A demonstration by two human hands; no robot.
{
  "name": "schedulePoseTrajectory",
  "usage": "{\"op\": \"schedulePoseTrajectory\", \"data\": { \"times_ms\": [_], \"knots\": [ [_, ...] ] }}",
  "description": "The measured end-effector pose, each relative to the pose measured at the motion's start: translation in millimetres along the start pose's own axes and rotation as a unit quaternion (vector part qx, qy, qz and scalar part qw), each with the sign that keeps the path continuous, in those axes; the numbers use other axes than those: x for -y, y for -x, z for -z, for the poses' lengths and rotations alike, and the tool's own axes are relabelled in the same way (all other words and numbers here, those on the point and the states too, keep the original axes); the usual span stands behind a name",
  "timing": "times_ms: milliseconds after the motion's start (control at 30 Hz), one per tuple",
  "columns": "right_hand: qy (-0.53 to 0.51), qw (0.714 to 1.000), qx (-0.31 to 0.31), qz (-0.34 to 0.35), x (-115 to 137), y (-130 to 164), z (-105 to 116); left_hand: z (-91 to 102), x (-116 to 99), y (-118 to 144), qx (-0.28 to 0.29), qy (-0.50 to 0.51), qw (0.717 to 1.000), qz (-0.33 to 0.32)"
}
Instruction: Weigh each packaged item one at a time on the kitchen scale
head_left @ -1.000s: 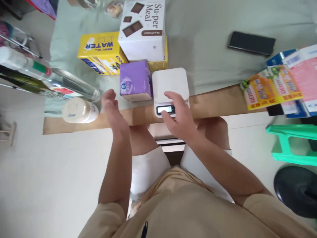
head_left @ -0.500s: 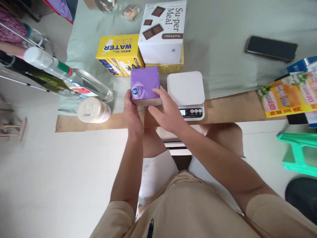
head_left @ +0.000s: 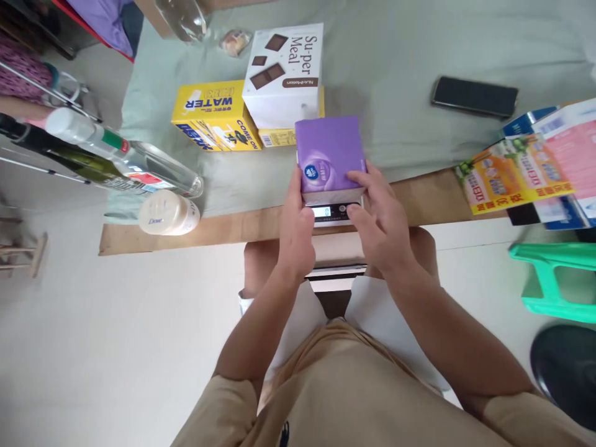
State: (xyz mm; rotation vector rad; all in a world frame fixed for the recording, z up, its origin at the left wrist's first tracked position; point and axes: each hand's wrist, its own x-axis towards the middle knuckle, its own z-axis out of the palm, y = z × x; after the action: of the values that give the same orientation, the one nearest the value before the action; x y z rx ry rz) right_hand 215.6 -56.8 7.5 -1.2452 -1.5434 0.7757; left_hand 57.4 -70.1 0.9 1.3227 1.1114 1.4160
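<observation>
Two hands clasp the purple box from either side: our left hand presses its fingers against the left face, our right hand curls its fingers round the right edge. The box sits over the white scale, hiding its platform. Just behind stand the yellow water box and white Su-per Meal box.

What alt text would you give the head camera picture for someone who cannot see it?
Both hands, left hand and right hand, hold a purple cardboard box over a small white digital kitchen scale at the edge of a table. Behind stand a yellow carton and a white carton.
</observation>
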Motion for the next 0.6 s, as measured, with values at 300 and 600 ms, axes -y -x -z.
{"op": "schedulePoseTrajectory", "data": {
  "times_ms": [300,600],
  "knots": [
    [0.066,0.996,0.048,-0.028,-27.9,-16.1,20.6,-0.1,24.6,-22.1,-0.031,-0.027,0.998,0.047],
    [0.004,0.997,0.053,0.062,-13.8,102.5,-1.5,-19.3,11.4,107.9,-0.099,0.127,0.974,0.158]
  ]
}}
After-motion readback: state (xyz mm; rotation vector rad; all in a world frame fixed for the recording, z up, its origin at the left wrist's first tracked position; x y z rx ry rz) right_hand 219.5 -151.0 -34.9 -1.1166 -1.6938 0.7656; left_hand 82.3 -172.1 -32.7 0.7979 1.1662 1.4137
